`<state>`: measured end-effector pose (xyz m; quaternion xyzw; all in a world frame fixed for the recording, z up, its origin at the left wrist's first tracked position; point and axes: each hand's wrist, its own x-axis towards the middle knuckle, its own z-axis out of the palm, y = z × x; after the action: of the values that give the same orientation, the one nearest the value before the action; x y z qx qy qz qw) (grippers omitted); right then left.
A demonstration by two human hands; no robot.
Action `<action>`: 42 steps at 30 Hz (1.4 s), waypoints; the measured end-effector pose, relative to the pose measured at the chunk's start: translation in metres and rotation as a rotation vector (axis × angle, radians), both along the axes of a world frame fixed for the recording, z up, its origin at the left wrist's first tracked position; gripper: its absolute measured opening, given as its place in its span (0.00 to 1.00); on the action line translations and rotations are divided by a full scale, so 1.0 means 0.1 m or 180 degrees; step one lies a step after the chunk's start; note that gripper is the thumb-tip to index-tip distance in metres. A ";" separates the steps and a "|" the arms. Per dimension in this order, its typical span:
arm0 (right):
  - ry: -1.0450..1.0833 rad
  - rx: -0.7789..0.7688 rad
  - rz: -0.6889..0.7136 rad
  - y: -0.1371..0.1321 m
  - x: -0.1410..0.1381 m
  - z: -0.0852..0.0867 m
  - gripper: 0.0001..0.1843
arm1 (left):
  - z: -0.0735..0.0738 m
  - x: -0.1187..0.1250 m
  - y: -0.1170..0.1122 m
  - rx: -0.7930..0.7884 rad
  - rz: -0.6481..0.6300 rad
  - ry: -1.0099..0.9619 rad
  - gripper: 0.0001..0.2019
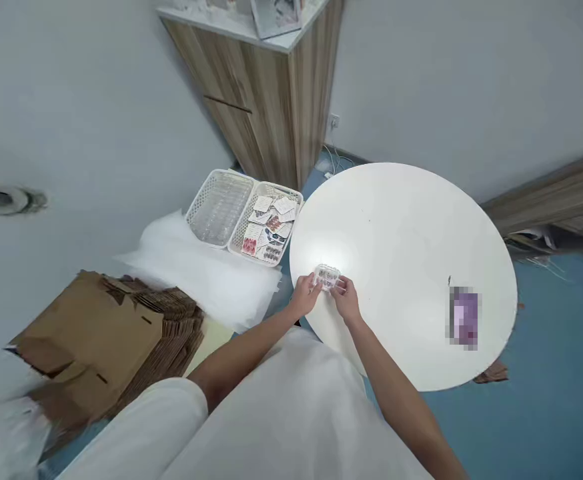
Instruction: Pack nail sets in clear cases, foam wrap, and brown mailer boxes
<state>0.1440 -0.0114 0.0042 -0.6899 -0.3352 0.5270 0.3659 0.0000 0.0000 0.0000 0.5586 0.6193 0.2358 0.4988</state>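
Between my two hands, at the near edge of the round white table, is a small clear plastic box. Rows of small dark and pale pieces, which look like press-on nails, show inside it. My left hand grips the box's left side, fingers closed on it. On the right side, my right hand holds it with thumb and fingers. Left of the table, a white basket contains cards bearing coloured nail sets. Beside it, another white basket holds stacked clear plastic boxes.
A blurred purple item lies on the table's right part. White foam sheets and flattened brown cardboard boxes are stacked to my left. A wood-grain cabinet stands behind the baskets, with white cables near its base.
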 end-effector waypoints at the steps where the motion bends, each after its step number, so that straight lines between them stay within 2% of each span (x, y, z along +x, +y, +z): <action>1: -0.0102 -0.0050 -0.0032 0.08 -0.06 0.03 0.31 | -0.01 -0.04 0.06 0.0014 0.0063 -0.0026 0.26; 8: -0.0214 -0.0293 0.0074 0.52 -0.39 0.11 0.32 | -0.07 -0.22 0.43 -0.0037 0.0362 -0.0119 0.25; 16: -0.0213 -0.0197 0.0217 0.80 -0.48 0.10 0.26 | -0.12 -0.23 0.64 -0.0025 0.0306 -0.0174 0.25; 22: -0.0237 -0.0270 -0.0140 0.99 -0.50 0.05 0.36 | -0.16 -0.23 0.76 0.0103 0.0324 -0.0291 0.26; 37: -0.0154 -0.0337 -0.0142 0.99 -0.53 0.10 0.37 | -0.14 -0.26 0.76 0.0049 0.0208 -0.0429 0.27; 42: -0.0183 -0.0354 -0.0046 0.86 -0.49 0.13 0.38 | -0.15 -0.25 0.66 0.0041 0.0238 -0.0333 0.29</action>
<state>0.0952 0.0750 0.0174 -0.7265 -0.3107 0.5221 0.3210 -0.0249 0.0656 -0.0153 0.5252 0.6112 0.2872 0.5178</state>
